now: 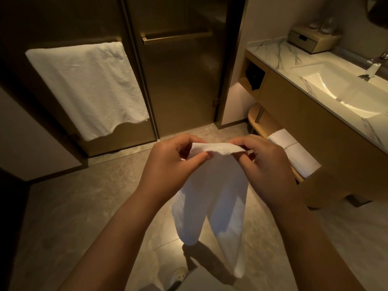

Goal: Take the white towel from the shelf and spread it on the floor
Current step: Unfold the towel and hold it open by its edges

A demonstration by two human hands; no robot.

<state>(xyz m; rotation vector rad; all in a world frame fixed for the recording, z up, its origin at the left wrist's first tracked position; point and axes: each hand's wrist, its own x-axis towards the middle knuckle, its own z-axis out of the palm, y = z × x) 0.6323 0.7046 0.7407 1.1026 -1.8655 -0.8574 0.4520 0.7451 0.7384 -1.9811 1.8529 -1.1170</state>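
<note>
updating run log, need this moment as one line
white towel: held up, hanging, unspread | left hand: pinches top edge | right hand: pinches top edge

Lower vanity shelf (268, 122), at 3 o'clock, carried two folded white towels (302, 158); marble countertop (270, 51), at 1 o'clock, bore a small box (312, 42); tiled floor (84, 206) lay beneath.

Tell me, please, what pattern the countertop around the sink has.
The countertop is white marble with thin dark veins, clearest in the head view.
</note>
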